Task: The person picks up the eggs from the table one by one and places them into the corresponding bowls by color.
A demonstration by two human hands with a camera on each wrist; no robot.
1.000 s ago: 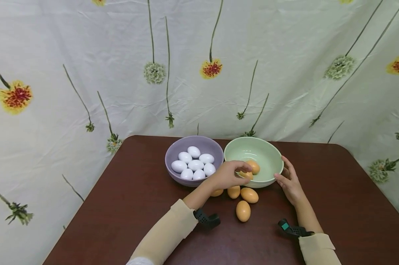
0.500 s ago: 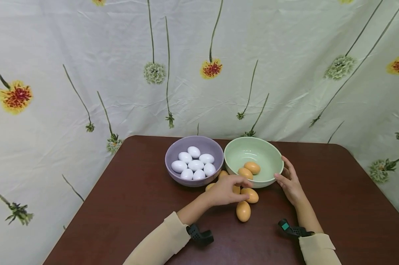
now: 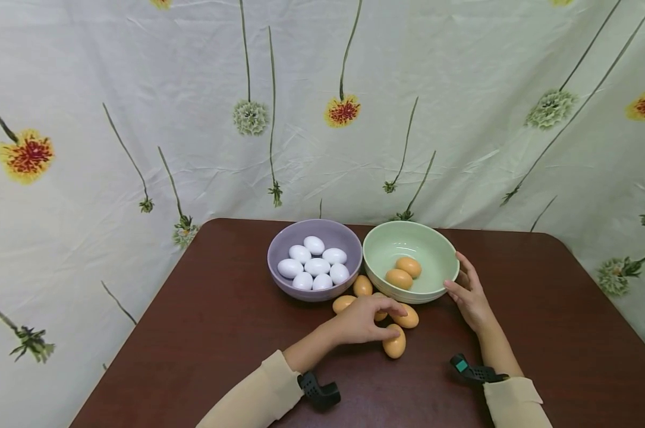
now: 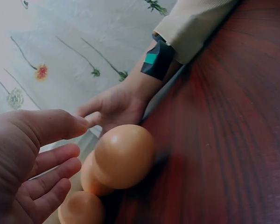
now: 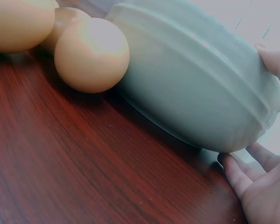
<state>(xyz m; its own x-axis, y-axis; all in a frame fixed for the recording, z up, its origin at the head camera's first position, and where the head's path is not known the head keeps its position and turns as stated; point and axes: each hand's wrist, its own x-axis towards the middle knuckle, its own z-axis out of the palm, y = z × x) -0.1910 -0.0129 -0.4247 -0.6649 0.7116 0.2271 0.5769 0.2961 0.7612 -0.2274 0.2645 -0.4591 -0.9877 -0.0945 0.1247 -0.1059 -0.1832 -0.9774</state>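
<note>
My left hand (image 3: pixel 362 321) hovers over the brown eggs on the table, its thumb and fingers spread apart. The thumb overlaps the nearest brown egg (image 3: pixel 395 346) in the head view; the left wrist view shows a gap between the fingers and that egg (image 4: pixel 125 156). Part of another egg (image 3: pixel 380 315) hides behind the fingers. My right hand (image 3: pixel 472 300) holds the right side of the green bowl (image 3: pixel 440 255), thumb and fingers around its wall, as the right wrist view shows on the bowl's outside (image 5: pixel 186 88). Two brown eggs (image 3: pixel 399 278) lie inside this bowl.
A purple bowl (image 3: pixel 279 244) with several white eggs (image 3: pixel 317 267) stands left of the green one. Other brown eggs (image 3: pixel 362 286) lie in front of the two bowls on the dark red-brown table (image 3: pixel 210 333). A flower-printed cloth (image 3: pixel 194 77) hangs behind.
My left hand has left a brown egg in the green bowl and come back toward me, down to the eggs on the table. The right hand stays on the bowl.
</note>
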